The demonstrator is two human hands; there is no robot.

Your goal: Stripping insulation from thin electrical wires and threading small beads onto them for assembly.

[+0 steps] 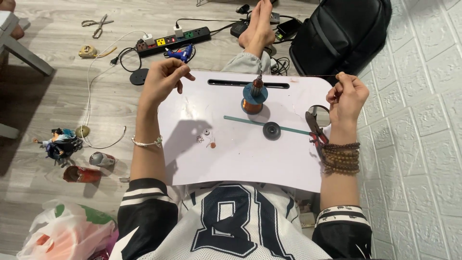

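i see my left hand (pixel 163 79) raised over the left edge of the white lap desk (pixel 240 159), fingers pinched together; whatever it pinches is too thin for me to make out. my right hand (pixel 347 96) is up at the desk's right edge, its grip closed on a fine wire (pixel 308 75) that runs left from the fingertips towards the top of the rotor (pixel 255 96). the rotor stands upright near the far middle of the desk, just in front of a long slot (pixel 226 83), with copper winding showing above its blue base. i cannot tell whether the wire carries on to my left hand.

in front of the rotor a thin green strip (pixel 240 120) lies across the desk, and a dark round disc (pixel 272 130) sits on it. red-handled pliers (pixel 315 130) lie near my right wrist, beside a round cup hole (pixel 320 113). a few small washers (pixel 206 137) rest left of centre, well apart from the rotor.

on the floor to the left are a power strip (pixel 173 40), a blue glue gun (pixel 183 53), scissors (pixel 97 25), a small figurine (pixel 60 144) and a crushed can (pixel 82 174). a black backpack (pixel 341 33) leans by the wall, far right.
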